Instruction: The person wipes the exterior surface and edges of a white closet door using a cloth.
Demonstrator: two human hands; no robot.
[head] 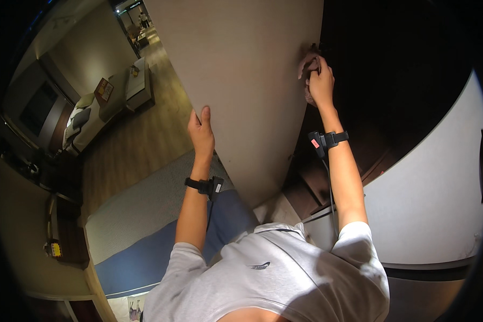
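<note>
A large, pale wardrobe door panel [241,80] stands swung out before me. My left hand [201,131] grips its outer edge, thumb on the face toward me. Near the opposite, hinge-side edge, my right hand [321,82] holds a crumpled pinkish-brown cloth [309,66] against the panel, close to a dark hinge [317,47]. Part of the cloth hangs below my fingers. Both wrists carry black straps with small cabled devices.
Right of the panel is a dark cabinet interior [386,80], with a second pale door [434,181] farther right. A bed with a blue cover [145,257] lies below left. Beyond the wood floor [133,149] stands another bed [104,104].
</note>
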